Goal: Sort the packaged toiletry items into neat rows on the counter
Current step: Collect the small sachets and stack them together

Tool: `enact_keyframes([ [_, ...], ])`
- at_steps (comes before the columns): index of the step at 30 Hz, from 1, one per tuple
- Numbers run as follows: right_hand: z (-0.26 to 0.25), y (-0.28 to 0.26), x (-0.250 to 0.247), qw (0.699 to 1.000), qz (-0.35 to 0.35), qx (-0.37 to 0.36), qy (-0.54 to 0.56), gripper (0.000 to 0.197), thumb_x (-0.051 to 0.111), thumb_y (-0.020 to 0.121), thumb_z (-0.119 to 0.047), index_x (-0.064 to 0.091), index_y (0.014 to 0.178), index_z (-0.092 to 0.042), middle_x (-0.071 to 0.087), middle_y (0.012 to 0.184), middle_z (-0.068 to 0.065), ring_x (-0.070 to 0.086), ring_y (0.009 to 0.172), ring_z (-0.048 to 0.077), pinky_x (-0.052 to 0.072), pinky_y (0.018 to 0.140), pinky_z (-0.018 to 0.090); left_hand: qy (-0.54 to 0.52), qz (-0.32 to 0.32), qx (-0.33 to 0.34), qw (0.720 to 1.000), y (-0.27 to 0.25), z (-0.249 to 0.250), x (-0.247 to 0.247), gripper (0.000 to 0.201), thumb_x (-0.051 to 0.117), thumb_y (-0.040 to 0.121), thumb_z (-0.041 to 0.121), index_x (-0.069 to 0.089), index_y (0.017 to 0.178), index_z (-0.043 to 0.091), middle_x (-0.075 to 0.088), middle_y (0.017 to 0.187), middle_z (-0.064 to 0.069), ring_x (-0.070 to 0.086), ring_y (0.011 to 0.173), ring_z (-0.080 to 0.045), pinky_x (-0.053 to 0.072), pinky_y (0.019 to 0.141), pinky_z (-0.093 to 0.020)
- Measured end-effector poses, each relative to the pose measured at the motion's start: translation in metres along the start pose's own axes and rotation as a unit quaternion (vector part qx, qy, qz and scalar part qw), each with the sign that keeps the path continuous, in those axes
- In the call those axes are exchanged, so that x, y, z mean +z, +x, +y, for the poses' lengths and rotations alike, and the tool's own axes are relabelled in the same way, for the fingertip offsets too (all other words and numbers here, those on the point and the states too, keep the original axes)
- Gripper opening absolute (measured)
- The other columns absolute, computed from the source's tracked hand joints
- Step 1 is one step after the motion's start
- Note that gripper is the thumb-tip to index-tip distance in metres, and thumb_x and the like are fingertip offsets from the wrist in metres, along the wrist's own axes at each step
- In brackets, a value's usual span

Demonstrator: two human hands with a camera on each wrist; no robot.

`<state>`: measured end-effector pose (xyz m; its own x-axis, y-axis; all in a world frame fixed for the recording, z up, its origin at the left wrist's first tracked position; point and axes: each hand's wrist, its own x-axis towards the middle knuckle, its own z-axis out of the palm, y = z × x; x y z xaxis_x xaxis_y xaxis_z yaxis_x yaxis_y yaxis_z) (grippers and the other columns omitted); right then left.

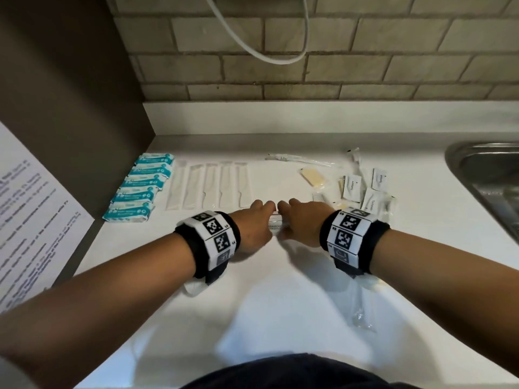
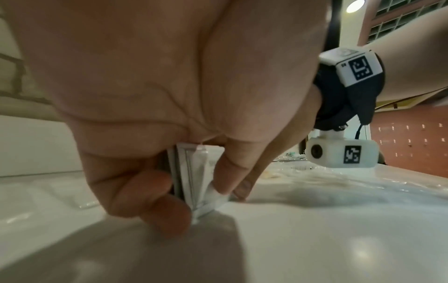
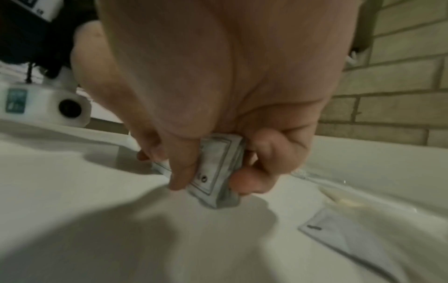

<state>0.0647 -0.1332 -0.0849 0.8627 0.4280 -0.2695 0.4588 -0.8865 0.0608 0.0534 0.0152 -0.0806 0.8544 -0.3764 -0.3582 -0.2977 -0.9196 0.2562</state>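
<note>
A small stack of white sachets [image 1: 275, 225] printed with shampoo lettering stands on edge on the white counter [image 1: 280, 304]. My left hand [image 1: 259, 217] grips its left side, thumb and fingers curled round the stack [image 2: 194, 178]. My right hand [image 1: 297, 220] pinches the right side of the same sachets [image 3: 215, 172]. At the far left several blue-and-white packets [image 1: 140, 186] lie in a column. Beside them is a row of clear-wrapped white combs [image 1: 210, 186]. Loose toothpaste sachets [image 1: 352, 186], a yellowish bar [image 1: 313, 176] and a wrapped toothbrush [image 1: 297, 158] lie scattered at the right.
A steel sink [image 1: 483, 169] is set into the counter at the far right. A dark panel with a printed sheet [image 1: 33, 220] bounds the left. A clear wrapped item [image 1: 362, 313] lies under my right forearm. The tiled wall [image 1: 280, 80] carries a hanging white cable [image 1: 266, 56].
</note>
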Motion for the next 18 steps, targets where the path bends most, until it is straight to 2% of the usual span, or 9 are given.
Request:
enact_keyframes([
  [3, -0.002, 0.003, 0.001, 0.994, -0.022, 0.0, 0.104, 0.045, 0.059, 0.089, -0.035, 0.043, 0.121, -0.008, 0.052, 0.113, 0.009, 0.061, 0.098, 0.031, 0.049, 0.081, 0.039, -0.003, 0.002, 0.0, 1.0, 0.001, 0.002, 0.006, 0.043, 0.049, 0.092, 0.021, 0.031, 0.129, 0.011, 0.034, 0.125, -0.01, 0.047, 0.079, -0.028, 0.036, 0.07, -0.036],
  [6, 0.001, 0.002, 0.0, 0.992, -0.019, -0.013, 0.122, 0.04, 0.062, 0.086, -0.032, 0.047, 0.113, -0.008, 0.052, 0.109, 0.008, 0.056, 0.091, 0.024, 0.05, 0.083, 0.036, -0.023, 0.002, 0.007, 1.0, -0.001, 0.001, 0.007, 0.047, 0.05, 0.092, 0.021, 0.029, 0.134, 0.011, 0.032, 0.128, -0.009, 0.049, 0.08, -0.027, 0.037, 0.071, -0.035],
  [10, 0.009, -0.004, -0.004, 0.99, -0.016, -0.024, 0.136, 0.031, 0.057, 0.089, -0.024, 0.052, 0.114, -0.005, 0.052, 0.108, 0.01, 0.056, 0.096, 0.025, 0.046, 0.082, 0.032, -0.077, 0.005, 0.011, 0.997, -0.005, -0.011, 0.004, 0.052, 0.048, 0.096, 0.023, 0.026, 0.142, 0.012, 0.034, 0.138, -0.008, 0.054, 0.105, -0.026, 0.043, 0.089, -0.034],
  [14, 0.007, -0.005, 0.001, 0.988, -0.023, -0.018, 0.151, 0.031, 0.055, 0.091, -0.023, 0.049, 0.116, -0.005, 0.048, 0.107, 0.01, 0.058, 0.096, 0.029, 0.044, 0.08, 0.034, -0.061, 0.008, 0.004, 0.998, -0.008, -0.017, 0.002, 0.04, 0.047, 0.098, 0.028, 0.043, 0.134, 0.011, 0.041, 0.125, -0.008, 0.049, 0.089, -0.02, 0.039, 0.083, -0.028],
  [18, 0.003, -0.004, 0.004, 0.989, -0.04, -0.01, 0.144, 0.037, 0.054, 0.092, -0.028, 0.044, 0.119, -0.005, 0.042, 0.114, 0.01, 0.059, 0.092, 0.032, 0.047, 0.083, 0.04, -0.066, 0.026, -0.001, 0.998, -0.006, -0.013, 0.003, 0.032, 0.048, 0.097, 0.023, 0.051, 0.127, 0.011, 0.044, 0.12, -0.011, 0.047, 0.088, -0.02, 0.038, 0.084, -0.027],
])
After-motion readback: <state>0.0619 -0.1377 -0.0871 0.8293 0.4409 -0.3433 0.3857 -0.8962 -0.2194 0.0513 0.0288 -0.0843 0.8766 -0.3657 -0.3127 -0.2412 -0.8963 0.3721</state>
